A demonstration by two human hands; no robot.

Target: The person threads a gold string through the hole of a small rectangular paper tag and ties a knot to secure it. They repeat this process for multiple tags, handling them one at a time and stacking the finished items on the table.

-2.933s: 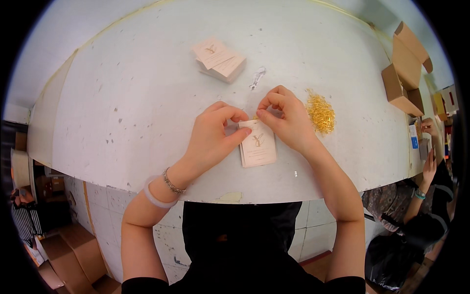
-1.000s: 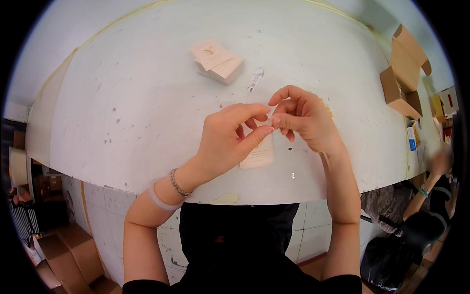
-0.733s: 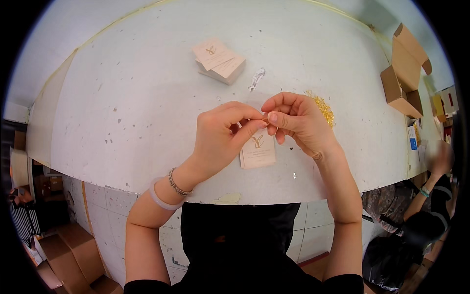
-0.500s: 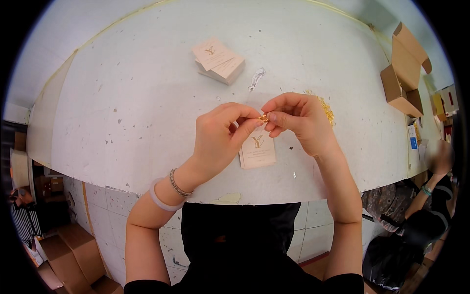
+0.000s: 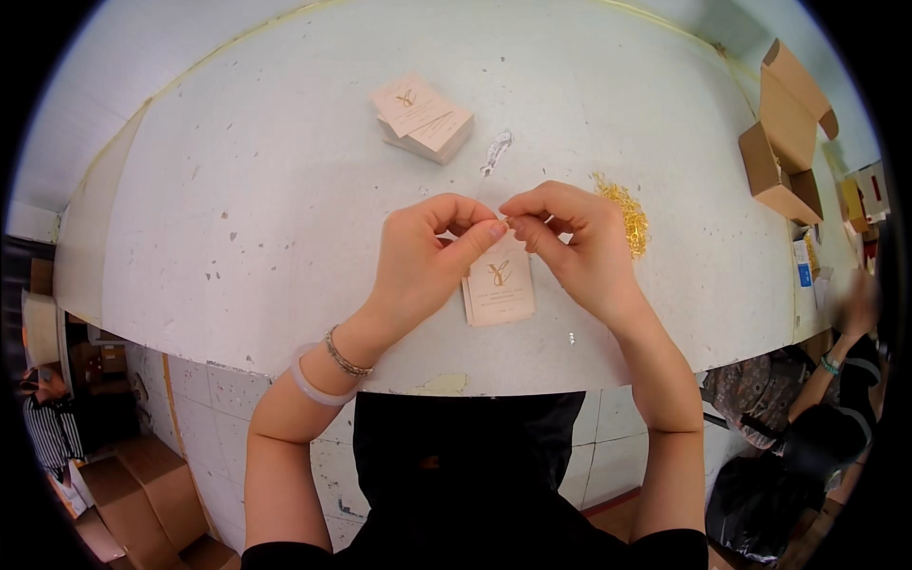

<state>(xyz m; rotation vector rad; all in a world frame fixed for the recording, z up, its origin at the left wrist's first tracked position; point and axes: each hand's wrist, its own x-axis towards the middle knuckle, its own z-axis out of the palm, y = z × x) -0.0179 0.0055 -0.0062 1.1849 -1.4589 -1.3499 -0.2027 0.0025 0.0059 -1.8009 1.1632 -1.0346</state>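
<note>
My left hand [image 5: 427, 249] and my right hand [image 5: 578, 239] meet over the table, thumb and forefinger of each pinched together. Between the fingertips is a small gold-coloured metal loop [image 5: 506, 222], mostly covered now. Just below the hands lies a small pile of pale pink cards [image 5: 501, 290] with gold print, its far end partly hidden by them. To the right of my right hand is a heap of small gold-coloured metal pieces [image 5: 626, 220]; their exact shape is too small to tell.
Farther off on the white table [image 5: 285, 190] stands a thicker stack of pink cards [image 5: 427, 114], its top ones skewed. A silvery mark or scrap [image 5: 497, 152] is beside it. An open cardboard box [image 5: 784, 157] sits at the right edge. Another person's arm [image 5: 831, 366] shows at far right.
My fingertips have drawn closer together and cover more of the gold loop. The right hand has shifted slightly left, so more of the gold heap shows.
</note>
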